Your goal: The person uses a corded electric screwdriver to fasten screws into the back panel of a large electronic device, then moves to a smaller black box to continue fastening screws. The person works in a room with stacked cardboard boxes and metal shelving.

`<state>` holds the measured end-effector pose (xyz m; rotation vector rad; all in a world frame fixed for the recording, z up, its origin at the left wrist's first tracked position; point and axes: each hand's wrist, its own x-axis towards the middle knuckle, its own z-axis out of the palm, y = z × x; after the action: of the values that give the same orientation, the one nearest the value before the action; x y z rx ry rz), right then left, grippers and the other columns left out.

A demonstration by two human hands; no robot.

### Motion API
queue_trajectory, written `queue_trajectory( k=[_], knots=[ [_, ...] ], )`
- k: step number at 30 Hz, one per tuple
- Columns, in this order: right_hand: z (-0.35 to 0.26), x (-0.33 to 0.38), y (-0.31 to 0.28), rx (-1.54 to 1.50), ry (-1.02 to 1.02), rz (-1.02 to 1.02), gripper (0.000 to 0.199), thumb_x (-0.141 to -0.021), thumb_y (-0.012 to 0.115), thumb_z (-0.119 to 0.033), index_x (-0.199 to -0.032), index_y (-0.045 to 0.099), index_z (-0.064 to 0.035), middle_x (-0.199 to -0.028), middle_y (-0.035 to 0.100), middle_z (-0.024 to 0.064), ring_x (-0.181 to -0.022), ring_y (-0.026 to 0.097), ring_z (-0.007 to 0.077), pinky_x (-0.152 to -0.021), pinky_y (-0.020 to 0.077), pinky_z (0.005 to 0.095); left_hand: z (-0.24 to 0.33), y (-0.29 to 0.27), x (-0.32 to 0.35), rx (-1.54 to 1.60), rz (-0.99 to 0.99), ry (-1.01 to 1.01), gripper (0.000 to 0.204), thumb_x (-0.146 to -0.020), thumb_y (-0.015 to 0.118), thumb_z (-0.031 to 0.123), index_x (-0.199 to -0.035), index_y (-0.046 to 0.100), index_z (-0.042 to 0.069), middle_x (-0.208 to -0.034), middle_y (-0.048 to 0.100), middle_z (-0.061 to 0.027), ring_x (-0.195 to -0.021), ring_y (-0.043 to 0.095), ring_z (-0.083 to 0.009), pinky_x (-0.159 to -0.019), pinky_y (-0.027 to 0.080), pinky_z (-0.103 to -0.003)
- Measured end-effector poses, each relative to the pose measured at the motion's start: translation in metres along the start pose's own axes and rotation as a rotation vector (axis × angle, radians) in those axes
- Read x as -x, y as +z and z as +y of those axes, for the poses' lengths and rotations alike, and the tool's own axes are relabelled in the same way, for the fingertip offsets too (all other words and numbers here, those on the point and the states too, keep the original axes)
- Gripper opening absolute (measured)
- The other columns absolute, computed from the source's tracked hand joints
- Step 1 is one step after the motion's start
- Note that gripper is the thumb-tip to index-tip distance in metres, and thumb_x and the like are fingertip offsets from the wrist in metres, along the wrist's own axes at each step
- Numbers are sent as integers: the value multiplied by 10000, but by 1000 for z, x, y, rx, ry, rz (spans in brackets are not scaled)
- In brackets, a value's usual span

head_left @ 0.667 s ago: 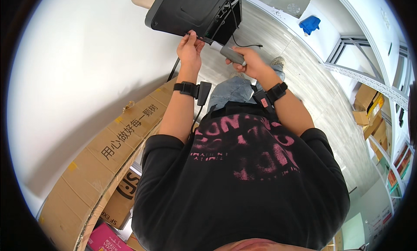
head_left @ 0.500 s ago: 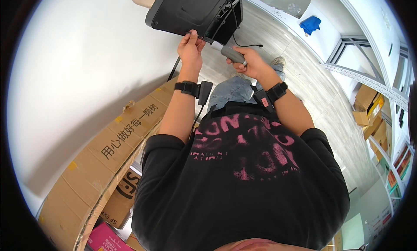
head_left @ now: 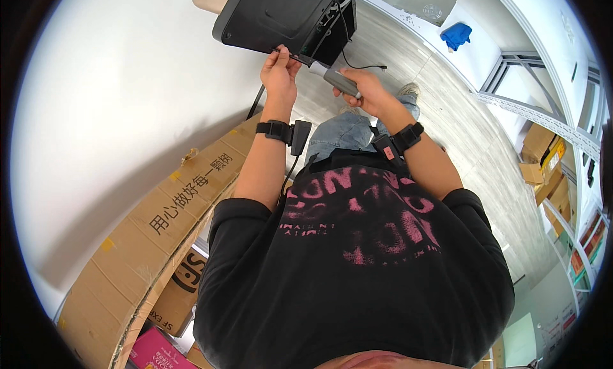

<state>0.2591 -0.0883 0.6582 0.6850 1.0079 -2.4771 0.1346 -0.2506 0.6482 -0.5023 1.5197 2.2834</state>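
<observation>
A black boxy machine (head_left: 271, 15) stands at the top of the view, its right side exposing an opening with dark inner parts. Along its near edge, my left hand (head_left: 280, 72) has thumb and fingertips pinched together, and whatever lies between them is too small to make out. My right hand (head_left: 370, 91) is wrapped around the thick handle of a grey electric screwdriver (head_left: 338, 80). The tool's pale front end points up and left at the machine's near corner, close to my left fingers. Its tip cannot be made out.
A black cable (head_left: 364, 66) trails from the machine over the pale floor (head_left: 396, 50). At left, a long cardboard box (head_left: 140, 241) leans by the white wall (head_left: 115, 82). White shelving (head_left: 543, 113) with cartons (head_left: 539, 145) stands at right; a blue cloth (head_left: 456, 36) lies upper right.
My right hand and the screwdriver have shifted very slightly left. The left hand keeps its pinch at the machine's edge, and the machine looks almost unmoved.
</observation>
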Motion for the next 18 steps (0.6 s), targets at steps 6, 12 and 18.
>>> queue_trajectory(
  k=[6,12,18],
  knots=[
    [-1,0,0,16,-7,-5,276,-960,390,-241,-1012,533,-11,-758,606,116,-449,426,94,-385,307,221,1,0,1,6,-5,9,91,-868,624,122,-925,580,68,-783,595,-14,-653,596,-117,-608,537,-262],
    [-4,0,8,169,-19,81,281,-932,468,-278,-1069,550,-47,-789,610,73,-509,471,93,-442,357,227,3,1,0,-14,6,-7,112,-868,625,135,-933,566,66,-795,591,-21,-715,604,-141,-640,539,-261],
    [3,-3,6,510,-153,167,359,-857,610,-224,-1164,537,-54,-978,587,41,-728,518,90,-583,423,224,5,1,3,-50,1,-62,116,-866,632,145,-915,557,71,-806,580,-18,-683,583,-133,-629,535,-257]
  ],
)
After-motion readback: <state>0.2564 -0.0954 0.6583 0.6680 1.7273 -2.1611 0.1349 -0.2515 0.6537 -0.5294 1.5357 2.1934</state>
